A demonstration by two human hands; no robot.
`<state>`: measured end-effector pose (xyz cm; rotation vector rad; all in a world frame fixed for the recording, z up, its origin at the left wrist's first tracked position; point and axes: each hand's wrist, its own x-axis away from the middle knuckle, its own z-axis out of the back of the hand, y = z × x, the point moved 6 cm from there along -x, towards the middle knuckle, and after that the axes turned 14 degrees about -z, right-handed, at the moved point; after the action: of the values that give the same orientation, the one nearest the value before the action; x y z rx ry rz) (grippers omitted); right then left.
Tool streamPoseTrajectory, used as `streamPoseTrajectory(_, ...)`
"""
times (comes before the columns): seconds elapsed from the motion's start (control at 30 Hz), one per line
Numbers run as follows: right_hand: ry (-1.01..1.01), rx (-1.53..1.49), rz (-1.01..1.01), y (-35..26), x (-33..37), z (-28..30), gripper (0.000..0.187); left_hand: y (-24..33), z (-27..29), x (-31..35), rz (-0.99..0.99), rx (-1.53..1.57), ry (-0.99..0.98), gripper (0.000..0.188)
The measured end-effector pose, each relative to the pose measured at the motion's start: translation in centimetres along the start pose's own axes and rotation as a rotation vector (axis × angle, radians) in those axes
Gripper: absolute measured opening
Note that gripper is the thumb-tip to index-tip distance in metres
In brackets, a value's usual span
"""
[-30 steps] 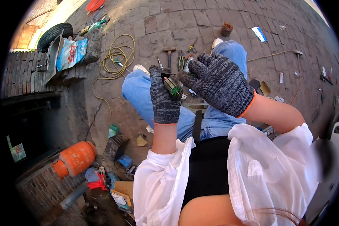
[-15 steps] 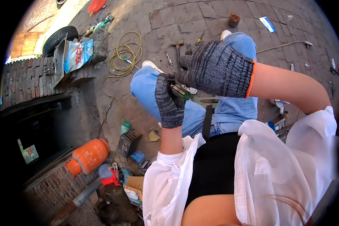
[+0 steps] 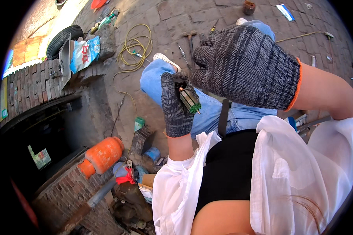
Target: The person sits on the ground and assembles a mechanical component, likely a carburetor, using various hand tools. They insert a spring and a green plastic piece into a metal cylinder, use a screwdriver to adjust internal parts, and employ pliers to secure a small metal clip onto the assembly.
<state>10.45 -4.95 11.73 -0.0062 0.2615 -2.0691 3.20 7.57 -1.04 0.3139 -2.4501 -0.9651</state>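
Both my hands wear dark grey knitted gloves with orange cuffs. My left hand point(image 3: 177, 107) is closed round a small motor rotor point(image 3: 190, 101), held above my jeans. The rotor has a grooved metal body, a green end piece and a thin shaft that points toward me; copper shows at its far end. Just right of it and higher, my right hand point(image 3: 245, 68) is closed, back of the hand up, fingertips turned toward the rotor's far end. What those fingers pinch is hidden. A dark bit shows between the two hands.
On the brick paving beyond lie a hammer point(image 3: 190, 36), a thin-shafted tool point(image 3: 182, 52), a screwdriver point(image 3: 213, 29) and a coiled yellow cord point(image 3: 148, 47). An orange gas cylinder point(image 3: 104, 156) and a blue can point(image 3: 153, 153) are at left. A tyre point(image 3: 62, 42) leans farther back.
My right hand has lifted closer to the camera and shifted right. The rotor, mostly covered before, now shows in my left hand with its green end tilted toward me.
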Motion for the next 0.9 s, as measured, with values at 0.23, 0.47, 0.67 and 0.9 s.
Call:
streamPoseTrajectory(0.23, 0.156, -0.151, -0.027, -2.2, 2.1, -0.2, 0.031, 1.0, 1.0, -0.4, -0.186, -0.029, 0.089, 0.040)
streamPoseTrajectory(0.47, 0.041, -0.171, -0.046, -2.9, 2.2, 0.7, 0.031, 1.4, 1.2, -0.3, -0.251, -0.106, -0.015, 0.046)
streamPoseTrajectory(0.67, -0.013, -0.073, -0.065, -0.8, 1.4, 1.0, 0.024, 1.4, -0.1, 0.7, -0.125, -0.061, -0.027, 0.038)
streamPoseTrajectory(0.9, 0.013, -0.228, -0.067, 0.6, 0.6, 0.2, 0.014, 1.1, 1.5, 0.9, -0.020, -0.113, -0.059, 0.035)
